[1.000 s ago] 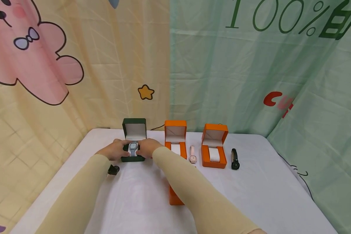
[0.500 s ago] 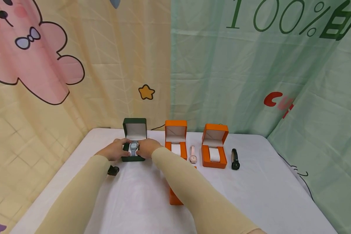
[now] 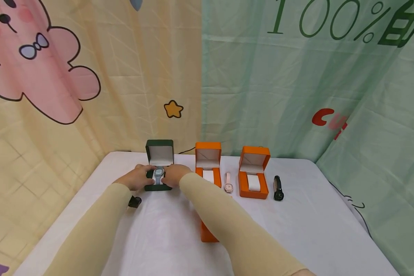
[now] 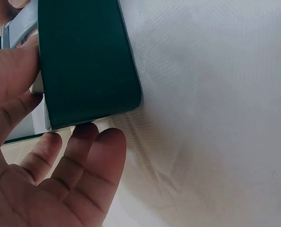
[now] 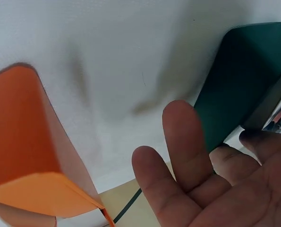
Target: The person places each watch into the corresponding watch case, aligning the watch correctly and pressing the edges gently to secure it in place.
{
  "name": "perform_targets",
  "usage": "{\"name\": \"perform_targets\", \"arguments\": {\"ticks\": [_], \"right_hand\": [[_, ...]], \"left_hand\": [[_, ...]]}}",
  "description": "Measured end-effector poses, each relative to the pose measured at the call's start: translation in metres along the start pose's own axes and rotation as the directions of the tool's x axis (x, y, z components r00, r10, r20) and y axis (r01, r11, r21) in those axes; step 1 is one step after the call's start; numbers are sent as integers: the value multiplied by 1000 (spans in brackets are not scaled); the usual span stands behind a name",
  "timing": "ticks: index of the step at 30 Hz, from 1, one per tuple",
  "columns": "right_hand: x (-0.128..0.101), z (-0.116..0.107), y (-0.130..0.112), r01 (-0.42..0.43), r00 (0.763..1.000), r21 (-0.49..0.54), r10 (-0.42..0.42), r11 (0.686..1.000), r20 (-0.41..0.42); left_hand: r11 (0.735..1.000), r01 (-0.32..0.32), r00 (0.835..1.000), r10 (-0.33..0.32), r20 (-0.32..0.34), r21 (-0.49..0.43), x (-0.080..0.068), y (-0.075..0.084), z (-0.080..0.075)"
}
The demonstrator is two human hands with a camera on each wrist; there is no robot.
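Observation:
A pale grey-blue wristwatch point(image 3: 158, 173) sits strapped round its white cushion point(image 4: 38, 86) in an open dark green watch box point(image 3: 158, 188). My left hand point(image 3: 135, 178) pinches the cushion's left end between thumb and index finger, and its other fingers reach along the box's side in the left wrist view. At the opposite end, my right hand point(image 3: 176, 174) holds the cushion with thumb and index finger. Its thumb is mostly hidden in the right wrist view, where two other fingers stick out loosely beside the green box.
Two open orange watch boxes point(image 3: 208, 145) point(image 3: 254, 150) with white cushions stand to the right. A pink watch point(image 3: 229, 187) lies between them, a black watch point(image 3: 278, 191) further right. Under my right sleeve shows another orange item point(image 3: 207, 234); a black object point(image 3: 135, 202) lies by my left sleeve.

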State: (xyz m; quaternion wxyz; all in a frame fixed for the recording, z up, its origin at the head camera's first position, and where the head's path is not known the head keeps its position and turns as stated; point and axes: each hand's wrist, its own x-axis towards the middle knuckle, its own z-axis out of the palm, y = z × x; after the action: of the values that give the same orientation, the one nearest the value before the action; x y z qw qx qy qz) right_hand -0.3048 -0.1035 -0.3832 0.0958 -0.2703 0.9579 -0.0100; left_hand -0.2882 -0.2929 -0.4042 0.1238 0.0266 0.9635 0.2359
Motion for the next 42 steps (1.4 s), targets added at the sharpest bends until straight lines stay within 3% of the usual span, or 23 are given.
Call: {"name": "perform_targets", "arguments": {"ticks": [7, 24, 42], "right_hand": [[2, -1, 0, 19, 1000, -40, -19, 999, -7], [7, 4, -2, -30, 999, -22, 30, 999, 16], [3, 4, -3, -53, 998, 2, 53, 999, 34]], "left_hand": [[1000, -10, 1000, 10, -4, 18, 1, 1, 1], [1000, 23, 1000, -23, 14, 16, -6, 8, 1], [999, 13, 1000, -13, 11, 31, 0, 4, 3]]}}
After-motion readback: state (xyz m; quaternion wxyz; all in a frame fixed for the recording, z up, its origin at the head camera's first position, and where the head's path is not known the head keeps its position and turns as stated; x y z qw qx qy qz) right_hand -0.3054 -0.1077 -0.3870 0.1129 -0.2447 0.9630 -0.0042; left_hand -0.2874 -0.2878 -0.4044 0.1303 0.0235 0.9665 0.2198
